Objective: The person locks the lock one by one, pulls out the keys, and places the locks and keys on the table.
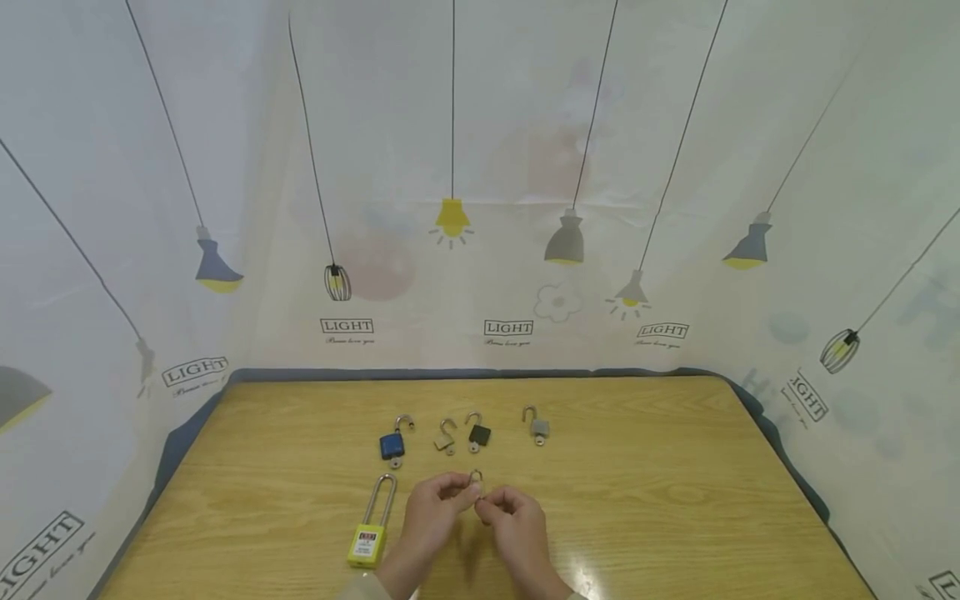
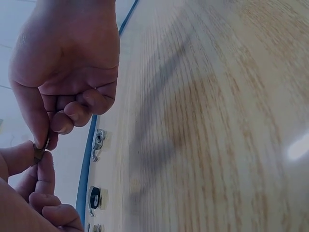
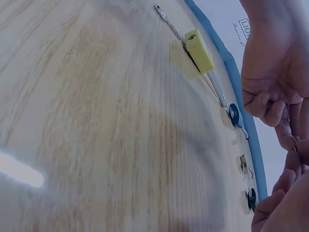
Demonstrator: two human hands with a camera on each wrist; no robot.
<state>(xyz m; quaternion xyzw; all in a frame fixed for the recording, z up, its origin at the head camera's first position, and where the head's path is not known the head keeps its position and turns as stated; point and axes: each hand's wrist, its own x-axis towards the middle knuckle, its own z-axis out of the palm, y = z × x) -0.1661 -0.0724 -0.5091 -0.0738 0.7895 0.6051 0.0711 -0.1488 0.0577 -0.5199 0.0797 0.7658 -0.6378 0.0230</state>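
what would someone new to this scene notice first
Probably the bright yellow long-shackled padlock, on the light wooden table beside the left hand. Then that hand and the right hand, pinching a small looped metal item above the table's near middle. Beyond them, a small blue padlock lies open, leftmost in its row.

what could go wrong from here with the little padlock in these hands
The small padlock is pinched by the left grip and right grip above the table, so it might slip and drop. Both grips also cover most of it, which could make a misaligned fit hard to spot. In the head view the left sleeve appears close to the yellow long-shackle padlock and might nudge it.
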